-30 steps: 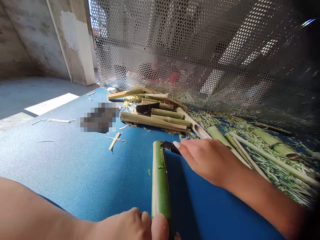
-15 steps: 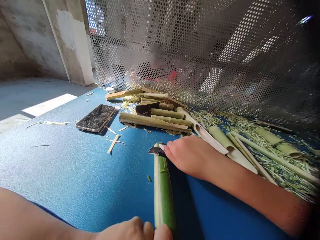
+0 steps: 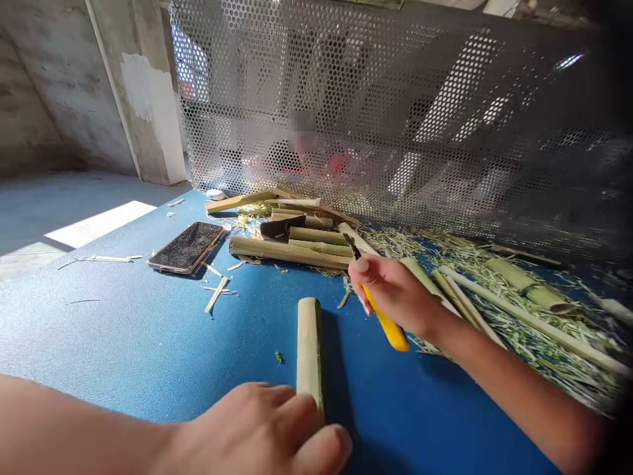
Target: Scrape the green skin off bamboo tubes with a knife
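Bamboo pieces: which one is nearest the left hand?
The short pale bamboo section lying alone on the blue mat by the left hand; the others lie heaped farther off.

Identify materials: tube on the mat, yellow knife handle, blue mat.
The tube is probably bamboo, scraped to a pale, matte, fibrous surface. The yellow handle looks like glossy moulded plastic, given its smooth sheen. The blue mat is likely rubber or vinyl, with a matte, finely pebbled surface.

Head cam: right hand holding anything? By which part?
Yes: the right hand pinches a yellow-handled utility knife by the upper end of its handle, just below the blade.
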`<state>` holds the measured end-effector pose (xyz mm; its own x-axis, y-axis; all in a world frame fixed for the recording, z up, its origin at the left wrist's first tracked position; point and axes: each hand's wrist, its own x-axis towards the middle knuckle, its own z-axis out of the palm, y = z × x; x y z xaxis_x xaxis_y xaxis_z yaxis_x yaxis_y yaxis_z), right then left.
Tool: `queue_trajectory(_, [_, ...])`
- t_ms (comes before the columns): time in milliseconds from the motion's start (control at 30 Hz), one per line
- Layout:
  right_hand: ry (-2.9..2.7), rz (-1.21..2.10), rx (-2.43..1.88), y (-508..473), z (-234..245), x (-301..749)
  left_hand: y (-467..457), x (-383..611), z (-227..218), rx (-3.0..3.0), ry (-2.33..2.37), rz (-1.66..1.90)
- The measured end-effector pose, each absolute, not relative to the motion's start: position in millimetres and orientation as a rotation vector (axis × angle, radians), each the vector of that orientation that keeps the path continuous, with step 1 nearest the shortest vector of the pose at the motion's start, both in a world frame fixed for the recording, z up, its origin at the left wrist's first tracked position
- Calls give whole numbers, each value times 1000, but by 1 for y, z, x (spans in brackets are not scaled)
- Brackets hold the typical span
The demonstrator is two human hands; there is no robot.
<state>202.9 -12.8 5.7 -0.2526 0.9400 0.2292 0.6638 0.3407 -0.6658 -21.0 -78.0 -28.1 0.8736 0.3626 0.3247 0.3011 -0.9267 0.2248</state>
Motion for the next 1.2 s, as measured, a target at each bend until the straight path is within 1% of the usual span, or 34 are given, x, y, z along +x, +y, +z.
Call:
queue_trajectory(67, [-1913, 674, -1241, -19, 14, 186, -68, -15, -11, 2736, 696, 674])
queue_trajectory(133, [-1835, 620, -1142, -25, 21, 166, -53, -4, 3, 2543, 797, 739])
queue_trajectory(233, [-1798, 545, -1148, -30, 29, 144, -29, 15, 12, 2167, 760, 775])
queue_trajectory(333, [-1874, 533, -1185, -31, 29, 147, -19, 17, 12, 1901, 762, 751])
queue_trajectory(433, [-2109, 594, -1137, -30, 18, 170, -21, -7, 10, 1850, 914, 697])
queue_trajectory(600, [-2810, 651, -1048, -23, -3, 199, -26, -62, 6, 1723, 1252, 721])
queue_trajectory(700, [-2880, 544, -1092, -21, -2, 193, -25, -76, 9, 1654, 1358, 796])
queue_trajectory(767, [-2827, 395, -1197, -22, 1, 187, -25, -75, 15, 1640, 1354, 850])
queue_trajectory(867, [-2681, 219, -1513, -22, 1, 184, -24, -64, 26, 1680, 1282, 884])
queue_trajectory(967, [-2444, 297, -1723, -14, -4, 191, -18, -46, 34, 1825, 1194, 846])
queue_trajectory(1033, [-2223, 349, -1764, -4, -7, 198, -12, -31, 34, 1962, 1175, 824])
queue_trajectory(1133, [-1884, 333, -1812, 11, -7, 210, -1, -5, 31, 2265, 1184, 837])
queue_trajectory(1200, [-1725, 454, -1745, 16, -7, 218, 4, 10, 27, 2531, 1144, 849])
